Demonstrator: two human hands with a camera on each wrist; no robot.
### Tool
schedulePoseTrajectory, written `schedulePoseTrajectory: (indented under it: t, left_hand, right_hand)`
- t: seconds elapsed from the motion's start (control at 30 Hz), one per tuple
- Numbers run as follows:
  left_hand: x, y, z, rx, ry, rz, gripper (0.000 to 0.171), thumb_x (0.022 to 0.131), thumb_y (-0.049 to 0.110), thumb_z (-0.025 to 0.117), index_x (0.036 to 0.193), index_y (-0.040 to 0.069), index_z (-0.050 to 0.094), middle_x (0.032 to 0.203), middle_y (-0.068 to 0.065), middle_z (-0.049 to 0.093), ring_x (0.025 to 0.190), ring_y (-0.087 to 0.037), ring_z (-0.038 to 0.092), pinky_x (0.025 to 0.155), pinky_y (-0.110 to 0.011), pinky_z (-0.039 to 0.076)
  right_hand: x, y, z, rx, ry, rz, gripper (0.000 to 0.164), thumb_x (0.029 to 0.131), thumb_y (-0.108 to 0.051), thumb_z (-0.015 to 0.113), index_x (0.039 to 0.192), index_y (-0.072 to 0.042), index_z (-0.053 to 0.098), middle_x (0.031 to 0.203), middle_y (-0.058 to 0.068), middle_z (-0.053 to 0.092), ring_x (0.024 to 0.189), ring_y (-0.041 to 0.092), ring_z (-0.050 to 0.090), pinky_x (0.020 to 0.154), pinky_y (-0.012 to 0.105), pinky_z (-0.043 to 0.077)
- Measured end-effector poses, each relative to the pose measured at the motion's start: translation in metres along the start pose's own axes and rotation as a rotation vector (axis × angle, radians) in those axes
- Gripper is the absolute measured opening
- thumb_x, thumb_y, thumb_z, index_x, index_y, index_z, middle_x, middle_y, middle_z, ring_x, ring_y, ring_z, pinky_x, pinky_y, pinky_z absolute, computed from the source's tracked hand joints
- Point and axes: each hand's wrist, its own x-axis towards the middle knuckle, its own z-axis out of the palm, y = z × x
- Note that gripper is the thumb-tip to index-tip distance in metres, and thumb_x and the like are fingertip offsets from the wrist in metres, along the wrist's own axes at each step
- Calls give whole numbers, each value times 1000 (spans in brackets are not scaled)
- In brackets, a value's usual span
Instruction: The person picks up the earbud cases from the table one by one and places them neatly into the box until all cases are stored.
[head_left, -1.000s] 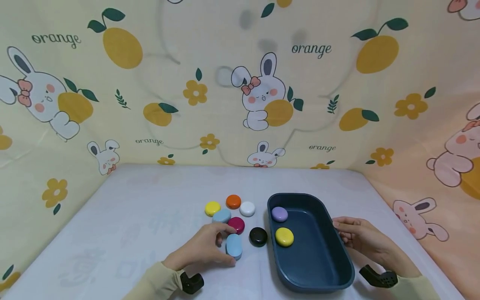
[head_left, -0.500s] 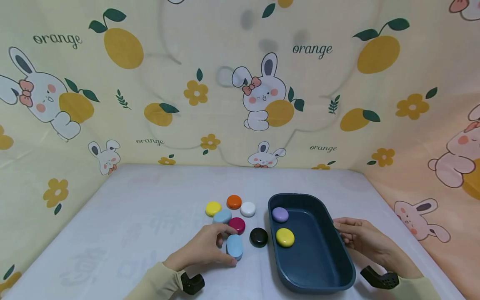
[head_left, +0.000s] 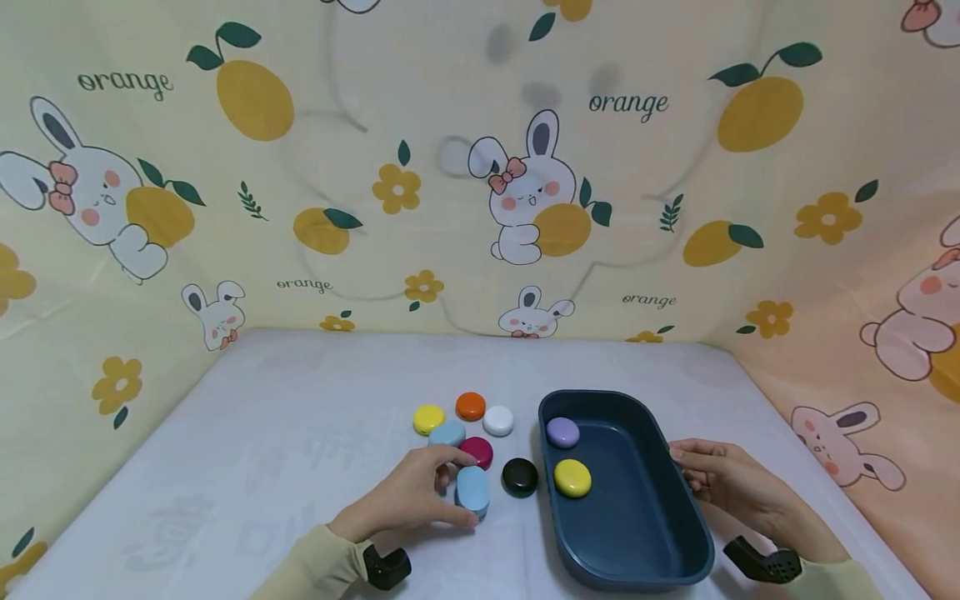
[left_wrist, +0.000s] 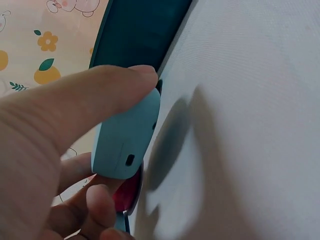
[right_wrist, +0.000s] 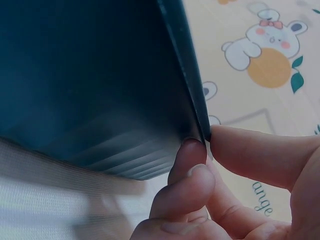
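Light-blue oval piece (head_left: 472, 490): pinched in the left grip (head_left: 405, 492), between thumb at the near end and forefinger at the far end; seemingly lifted just clear of the tabletop (head_left: 232, 467), going by the shadow (left_wrist: 170, 145) set apart from it in the left wrist view. Held the dark blue tray (head_left: 633, 508) in the right grip (head_left: 738, 483), pinched at the rim. Saw the black disc (head_left: 520, 477) just right of the left grip, toward the tray. Found the crimson disc (head_left: 477, 452) by the left forefinger tip, contact unclear, and more pieces lying beyond the left grip. Noted a lilac disc (head_left: 562, 432) and a yellow disc (head_left: 573, 478) inside the tray, along the wall facing the left grip. Judged the step in hand as a pick-up, early in the lift. Seemed to call next for a higher raise on a firm pinch, clearing the black disc and tray rim rightward, with the right grip steadying the tray.
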Motion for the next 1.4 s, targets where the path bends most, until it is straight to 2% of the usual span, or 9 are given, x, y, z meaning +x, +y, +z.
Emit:
schedulePoseTrajectory:
  t: [0.4, 0.53, 0.73, 0.93, 1.17, 1.4]
  left_hand:
    - [-1, 0, -1, 7, 35, 29, 62, 69, 35, 91, 122, 13, 65, 92, 6, 57, 83, -19, 53, 65, -25, 44]
    - [-1, 2, 0, 6, 44, 26, 62, 70, 37, 90, 122, 13, 65, 92, 4, 57, 83, -21, 53, 63, -25, 43]
    - [-1, 9, -2, -6, 108, 65, 62, 71, 39, 89, 122, 13, 66, 91, -3, 60, 82, -23, 54, 58, -23, 40]
    - [6, 23, 0, -41, 166, 108, 61, 71, 40, 88, 123, 16, 66, 96, 5, 60, 87, -21, 54, 61, -24, 42]
    - [17, 48, 3, -39, 195, 103, 63, 73, 41, 87, 126, 15, 64, 102, 7, 57, 93, -19, 52, 68, -30, 53]
    - [37, 71, 7, -12, 231, 136, 64, 73, 43, 87, 127, 17, 64, 104, 10, 59, 86, -17, 54, 63, -26, 47]
  right_hand:
    - [0, 0, -1, -3, -2, 4, 23, 104, -21, 51, 113, -16, 72, 96, -2, 68, 79, 13, 55, 75, 26, 47]
    - [0, -1, -1, -18, 0, 5, 24, 104, -20, 51, 116, -13, 70, 95, -1, 65, 79, 15, 54, 76, 29, 46]
    - [3, -5, 1, -33, 18, 11, 25, 104, -21, 52, 118, -8, 68, 93, 1, 62, 80, 17, 52, 75, 32, 45]
    - [1, -3, 2, -17, 46, 23, 23, 103, -20, 54, 115, -9, 69, 91, 1, 64, 77, 16, 52, 73, 30, 46]
    - [-1, -2, 3, -13, 70, 25, 22, 102, -21, 56, 114, -10, 70, 92, 1, 65, 78, 16, 54, 73, 29, 47]
    - [0, -4, 3, -22, 54, 15, 23, 103, -20, 54, 115, -9, 70, 91, 1, 64, 77, 16, 53, 73, 30, 47]
